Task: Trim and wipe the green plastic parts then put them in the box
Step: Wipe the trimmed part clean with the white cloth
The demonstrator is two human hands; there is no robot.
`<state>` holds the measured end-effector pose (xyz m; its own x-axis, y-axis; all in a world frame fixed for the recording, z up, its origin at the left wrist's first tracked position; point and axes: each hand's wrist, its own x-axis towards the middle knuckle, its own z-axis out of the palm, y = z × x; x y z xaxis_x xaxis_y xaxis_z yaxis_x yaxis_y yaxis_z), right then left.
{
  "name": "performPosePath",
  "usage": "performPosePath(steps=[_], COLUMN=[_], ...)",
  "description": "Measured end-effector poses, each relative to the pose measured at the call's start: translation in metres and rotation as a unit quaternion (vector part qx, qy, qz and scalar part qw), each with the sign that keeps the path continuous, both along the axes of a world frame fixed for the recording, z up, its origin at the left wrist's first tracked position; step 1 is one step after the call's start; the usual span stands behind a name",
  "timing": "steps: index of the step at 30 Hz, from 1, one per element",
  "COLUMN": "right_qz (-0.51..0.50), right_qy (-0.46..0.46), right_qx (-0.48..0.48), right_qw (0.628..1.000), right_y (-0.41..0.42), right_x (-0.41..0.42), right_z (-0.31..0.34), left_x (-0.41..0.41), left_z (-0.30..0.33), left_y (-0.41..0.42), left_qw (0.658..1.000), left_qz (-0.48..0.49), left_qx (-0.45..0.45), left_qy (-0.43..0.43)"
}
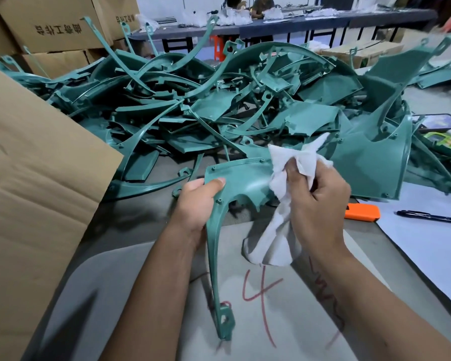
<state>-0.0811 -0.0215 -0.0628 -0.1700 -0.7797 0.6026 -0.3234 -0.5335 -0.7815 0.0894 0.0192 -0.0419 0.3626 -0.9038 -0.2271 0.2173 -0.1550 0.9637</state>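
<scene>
- The left hand (195, 204) grips a green plastic part (241, 179) at the left edge of its broad panel, thumb lying across the face and fingers curled behind.
- The part is held up over the table (130, 217); its wide panel sits between the two hands, and a long thin curved arm of it runs down toward the camera, ending in a small looped tab above a grey sheet (292, 321) marked with red scrawl.
- The right hand (318, 199) is closed round a white cloth (284, 178), bunched in the fingers and pressed against the right side of the panel; the loose end of the cloth hangs below the hand.
- Just behind the held part lies a big heap of green parts (193, 100), tangled panels and curved strips spread across the table.
- A brown cardboard box flap (37, 178) stands at the left, close to the left forearm.
- To the right of the right hand lie an orange cutter (363, 211) and, farther right, a dark pen (432, 217) on pale sheeting.
- A phone (440, 121) lies at the right edge of the heap.
- More cardboard cartons (50, 24) are stacked behind the heap at the left, and people sit at a long table (323, 19) far back.
</scene>
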Motion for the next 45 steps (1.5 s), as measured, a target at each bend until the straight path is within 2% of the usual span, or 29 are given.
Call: performPosePath(steps=[2, 3, 4, 7, 8, 10, 12, 15, 18, 20, 24, 28, 31, 33, 34, 36, 39, 42, 45], right_qz=[0.035, 0.058, 0.082, 0.11, 0.097, 0.073, 0.094, 0.204, 0.258, 0.228, 0.156, 0.137, 0.08, 0.028, 0.034, 0.113, 0.267, 0.314, 0.3], right_qy=[0.045, 0.054, 0.046, -0.097, -0.167, -0.281, -0.327, -0.339, -0.298, -0.269, -0.23, -0.135, -0.198, -0.258, -0.287, -0.317, -0.271, -0.158, -0.146], right_qx=[-0.133, -0.166, -0.155, 0.064, 0.148, 0.291, 0.357, 0.367, 0.344, 0.315, 0.3, 0.261, 0.27, 0.273, 0.272, 0.281, 0.296, 0.227, 0.196], right_qw=[0.989, 0.983, 0.983, 0.987, 0.97, 0.912, 0.87, 0.842, 0.852, 0.881, 0.913, 0.946, 0.939, 0.926, 0.918, 0.899, 0.876, 0.908, 0.922], right_y=[0.003, 0.003, 0.005, 0.006, 0.005, -0.002, -0.009, -0.009, -0.004, -0.005, -0.01, -0.012, -0.025, -0.037, -0.039, -0.037, -0.029, -0.028, -0.027], right_x=[-0.002, -0.004, -0.004, 0.001, 0.002, -0.002, -0.007, -0.006, -0.001, 0.001, 0.0, -0.002, -0.016, -0.032, -0.038, -0.041, -0.031, -0.025, -0.021], right_z=[0.002, 0.002, 0.002, 0.002, 0.002, 0.003, 0.005, 0.007, 0.013, 0.014, 0.01, 0.005, 0.005, 0.008, 0.009, 0.007, 0.003, 0.001, -0.001], left_x=[0.005, 0.009, 0.012, 0.011, 0.009, 0.004, 0.003, -0.001, -0.006, -0.01, -0.018, -0.007, 0.019, 0.033, 0.038, 0.044, 0.043, 0.043, 0.045], left_z=[-0.004, -0.006, -0.006, 0.002, 0.007, 0.015, 0.022, 0.033, 0.038, 0.039, 0.037, 0.037, 0.042, 0.046, 0.047, 0.049, 0.047, 0.043, 0.04], left_y=[-0.002, -0.002, -0.002, 0.005, 0.008, 0.012, 0.014, 0.013, 0.014, 0.015, 0.018, 0.016, 0.025, 0.034, 0.035, 0.035, 0.03, 0.027, 0.027], left_qw=[0.998, 0.995, 0.994, 0.999, 1.0, 0.998, 0.996, 0.989, 0.971, 0.962, 0.978, 0.978, 0.972, 0.962, 0.961, 0.961, 0.953, 0.948, 0.945], left_qz=[0.054, 0.077, 0.086, 0.042, 0.018, -0.011, -0.016, -0.018, -0.03, -0.048, -0.113, -0.139, -0.212, -0.247, -0.244, -0.211, -0.168, -0.158, -0.176], left_qx=[0.027, 0.042, 0.049, 0.007, -0.015, -0.056, -0.088, -0.118, -0.136, -0.146, -0.091, -0.077, -0.07, -0.105, -0.126, -0.146, -0.151, -0.164, -0.172], left_qy=[-0.018, -0.042, -0.054, 0.001, 0.017, 0.017, -0.02, -0.093, -0.192, -0.225, -0.149, -0.132, -0.068, -0.038, -0.046, -0.104, -0.202, -0.223, -0.217])
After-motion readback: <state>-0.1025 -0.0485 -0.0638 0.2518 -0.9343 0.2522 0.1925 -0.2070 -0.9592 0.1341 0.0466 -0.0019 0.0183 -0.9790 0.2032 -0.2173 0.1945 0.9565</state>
